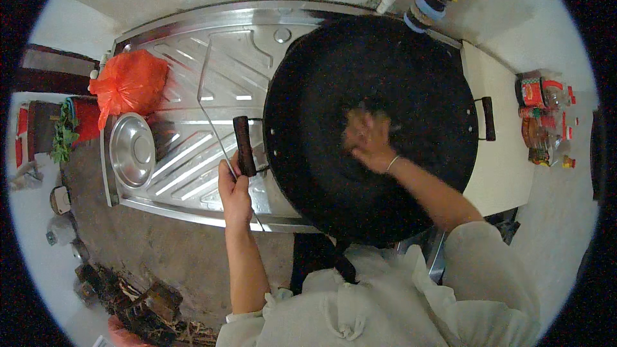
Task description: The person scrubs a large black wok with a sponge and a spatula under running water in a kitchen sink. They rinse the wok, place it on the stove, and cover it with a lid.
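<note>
A large black wok [328, 193] rests over the right part of a ribbed stainless steel sink counter [217, 130]. My right hand [371, 137], blurred and with a thin band at the wrist, is down inside the wok near its middle. Whether it holds anything is hidden by the blur. At the wok's left side handle [244, 147], my left hand [236, 193] closes around a thin metal rod [214, 130] that slants across the counter. Its fingertips are right by the handle; whether they also grip it is unclear.
A shiny metal basin [132, 150] and a tied orange plastic bag [132, 82] sit at the counter's left end. Plastic bottles [544, 118] stand right of a pale board [501, 164]. Pipes [429, 5] rise behind the wok. Firewood [159, 301] lies lower left.
</note>
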